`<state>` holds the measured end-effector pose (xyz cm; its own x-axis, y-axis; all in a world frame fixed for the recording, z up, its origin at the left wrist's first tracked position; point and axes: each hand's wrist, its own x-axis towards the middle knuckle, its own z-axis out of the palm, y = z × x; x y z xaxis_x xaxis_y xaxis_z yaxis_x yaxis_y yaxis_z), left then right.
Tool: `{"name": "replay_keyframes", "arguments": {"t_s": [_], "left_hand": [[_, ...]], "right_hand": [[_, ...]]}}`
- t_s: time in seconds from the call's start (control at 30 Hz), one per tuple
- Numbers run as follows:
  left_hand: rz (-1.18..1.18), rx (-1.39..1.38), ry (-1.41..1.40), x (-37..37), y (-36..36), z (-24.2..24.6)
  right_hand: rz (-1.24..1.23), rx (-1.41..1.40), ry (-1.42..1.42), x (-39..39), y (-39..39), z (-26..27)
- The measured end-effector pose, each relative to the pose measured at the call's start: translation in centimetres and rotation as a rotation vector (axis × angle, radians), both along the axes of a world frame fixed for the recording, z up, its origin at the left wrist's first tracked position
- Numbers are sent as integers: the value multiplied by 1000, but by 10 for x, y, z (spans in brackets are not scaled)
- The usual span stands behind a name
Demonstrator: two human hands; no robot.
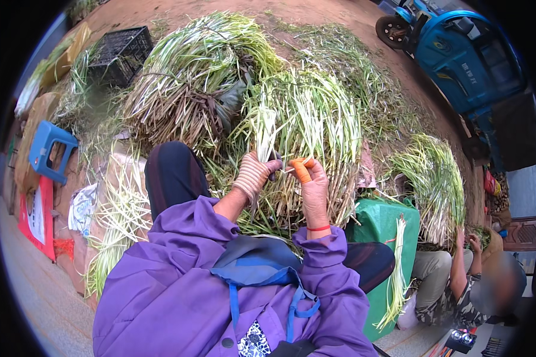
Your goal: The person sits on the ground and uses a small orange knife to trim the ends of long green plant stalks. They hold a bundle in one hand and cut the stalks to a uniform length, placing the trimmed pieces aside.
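Observation:
My left hand [255,175], wrapped across the palm in a beige ribbed band, grips a small bunch of pale green, chive-like stalks [265,131] that stands up from the fist. Close to its right, my right hand [313,180] wears orange coverings on the fingers and pinches what looks like a thin pale stalk [289,169]. Beyond both hands lies a big heap of the same stalks [324,120], browner at the near ends. Another large heap [183,85] lies to its left, dry ends towards me.
Loose pale stalks [120,209] lie at left, near a blue plastic stool [52,151] and a black crate [123,56]. Right of my knee, a green-covered block [377,267] bears a small bunch [397,272]. A co-worker [458,272] sits by another heap [433,183]. A blue vehicle [464,67] stands far right.

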<state>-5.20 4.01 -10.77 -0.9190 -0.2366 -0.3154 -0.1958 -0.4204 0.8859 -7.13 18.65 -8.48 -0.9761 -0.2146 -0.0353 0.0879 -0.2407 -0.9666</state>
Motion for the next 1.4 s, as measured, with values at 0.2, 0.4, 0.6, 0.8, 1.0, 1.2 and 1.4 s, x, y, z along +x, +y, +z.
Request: {"name": "replay_keyframes", "arguments": {"t_s": [0.2,0.4,0.6,0.8,1.0,1.2,1.4], "left_hand": [[-106,-642,-10,-15,-18,-30],[-465,-1060,-279,-13,-27,-12],[-171,100,21,1,-15,35],[-318,-50,-27,16,7,45],[-195,93,183,4,-14,53],[-68,-66,200,-24,-28,68],[183,-104,236,-57,-68,95]], "right_hand": [[-80,-54,96,11,41,25],[-185,33,97,-9,78,67],[-47,170,0,-17,40,74],[153,255,78,-35,13,80],[582,359,-149,-4,12,42],[696,212,-165,47,22,24],[678,598,-35,93,44,-3]]}}
